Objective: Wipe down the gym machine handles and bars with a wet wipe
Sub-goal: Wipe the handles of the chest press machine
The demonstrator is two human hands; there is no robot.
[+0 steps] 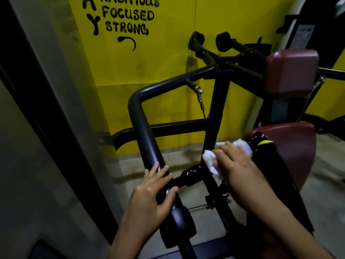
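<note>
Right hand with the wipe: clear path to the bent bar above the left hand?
Probably yes. The bent bar is bare above the left hand, and nothing seems to lie between it and the right hand gripping the wipe.

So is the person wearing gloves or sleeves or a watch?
No. The left hand and right hand wear no gloves, and no rings or watch show. The left forearm and right forearm have no sleeves in view.
</note>
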